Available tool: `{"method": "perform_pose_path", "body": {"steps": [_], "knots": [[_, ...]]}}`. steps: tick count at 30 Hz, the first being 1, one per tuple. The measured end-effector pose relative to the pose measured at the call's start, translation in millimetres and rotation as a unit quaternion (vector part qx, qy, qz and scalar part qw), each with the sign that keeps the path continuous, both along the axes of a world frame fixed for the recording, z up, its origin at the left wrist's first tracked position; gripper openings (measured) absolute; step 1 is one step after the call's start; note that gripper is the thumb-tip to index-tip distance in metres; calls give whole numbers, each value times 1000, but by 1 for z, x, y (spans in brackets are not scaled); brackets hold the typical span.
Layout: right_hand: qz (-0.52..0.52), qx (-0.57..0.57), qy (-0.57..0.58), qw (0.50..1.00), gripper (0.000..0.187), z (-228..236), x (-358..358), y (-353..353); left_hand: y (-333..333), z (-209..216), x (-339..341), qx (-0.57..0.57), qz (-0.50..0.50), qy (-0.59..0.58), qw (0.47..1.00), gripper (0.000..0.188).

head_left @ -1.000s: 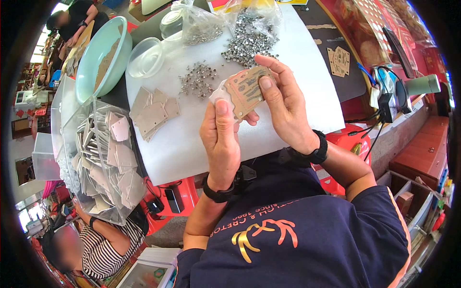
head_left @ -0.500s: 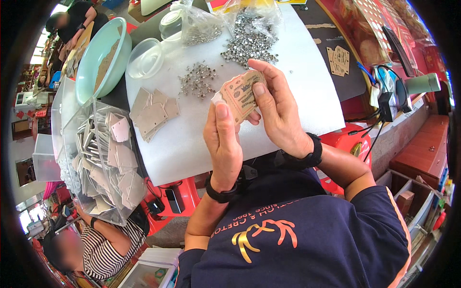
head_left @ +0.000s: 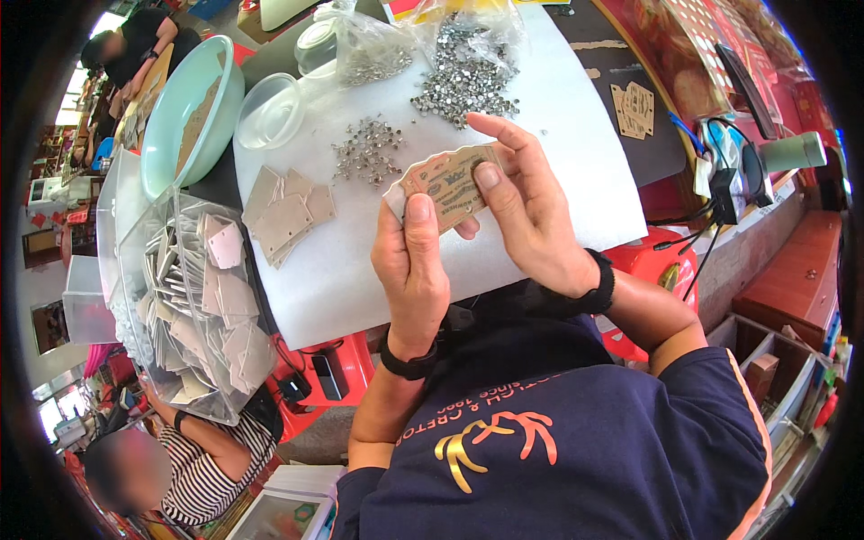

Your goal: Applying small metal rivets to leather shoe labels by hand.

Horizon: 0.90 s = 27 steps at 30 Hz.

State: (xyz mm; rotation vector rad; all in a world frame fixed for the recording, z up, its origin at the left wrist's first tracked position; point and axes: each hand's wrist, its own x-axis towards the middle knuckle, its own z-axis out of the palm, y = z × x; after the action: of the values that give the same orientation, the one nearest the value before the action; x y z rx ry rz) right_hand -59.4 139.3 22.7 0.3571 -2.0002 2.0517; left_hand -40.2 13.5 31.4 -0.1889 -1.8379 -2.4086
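Observation:
Both my hands hold a flat tan card (head_left: 441, 184) with dark print and a wavy edge above the white work sheet. My left hand (head_left: 412, 283) pinches its left end, the thumb lying on the printed face. At the other end my right hand (head_left: 540, 220) presses its thumb on the card near a small dark round spot, with the index finger raised behind. Beyond the card lie a loose pile of small silver metal pieces (head_left: 367, 151) and a larger heap of them (head_left: 463, 85). Left of my hands, plain grey-brown cards (head_left: 286, 216) overlap in a stack.
A clear bin (head_left: 193, 306) full of plain cards stands at the left, below a pale green basin (head_left: 225, 99). A clear round tub (head_left: 270, 112) is near the basin. Printed cards (head_left: 633, 110) lie far right, near dark cables (head_left: 711, 211). Another person (head_left: 211, 459) is at lower left.
The card has turned flatter and more sideways, so more of its printed face shows. My left hand has shifted slightly left and down; my right hand stays at the card's right end.

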Motion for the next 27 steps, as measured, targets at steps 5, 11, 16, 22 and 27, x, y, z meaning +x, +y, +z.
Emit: {"method": "perform_pose_path", "body": {"steps": [5, 11, 16, 22, 27], "knots": [[121, 23, -159, 980, 31, 23, -3, 24, -4, 3, 1, 19, -16, -4, 1000, 32], [166, -89, -167, 968, 36, 23, 2, 20, 0, 8, 0, 39, -28, -4, 999, 31], [108, 20, -158, 981, 37, 16, 3, 20, 4, 11, -2, 21, -11, 4, 1000, 29], [105, -12, -174, 979, 38, 16, 5, 17, 4, 14, 0, -14, -7, 1, 1000, 28], [108, -50, -192, 974, 39, 20, 7, 14, 5, 19, 0, -15, -11, 0, 1000, 29]]}}
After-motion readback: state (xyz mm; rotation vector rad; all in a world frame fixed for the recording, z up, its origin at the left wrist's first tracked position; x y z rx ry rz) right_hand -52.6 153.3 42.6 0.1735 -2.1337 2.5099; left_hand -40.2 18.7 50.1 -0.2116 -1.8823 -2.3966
